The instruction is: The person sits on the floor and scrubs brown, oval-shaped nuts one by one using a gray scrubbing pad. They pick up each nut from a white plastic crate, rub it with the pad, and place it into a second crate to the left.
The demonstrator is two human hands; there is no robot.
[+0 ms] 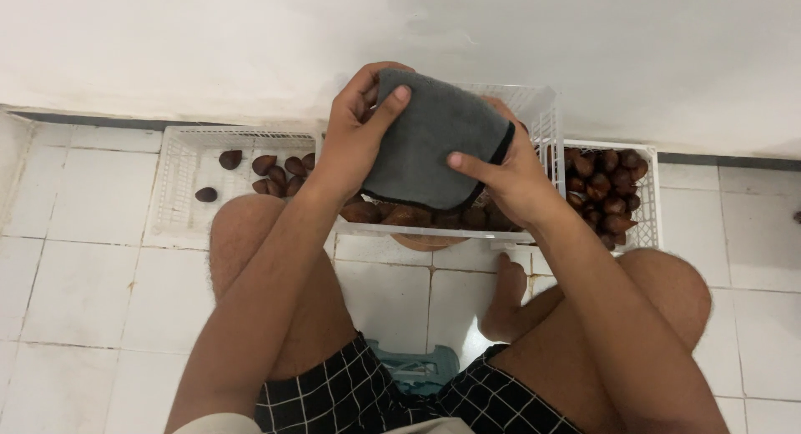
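Both hands grip a folded grey microfibre cloth [434, 142] above the middle white plastic basket [546, 108] of brown scaly fruits [400, 213]: left hand [355, 138] fingers curl over its top corner, right hand [509, 179] pinches its lower edge (something may be wrapped inside, hidden).

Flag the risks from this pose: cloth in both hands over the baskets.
1. The grey cloth hides whatever it wraps; held only by the left hand and right hand, it might slip into the middle basket.
2. The right basket is heaped with brown fruit; a knee bump could spill some.
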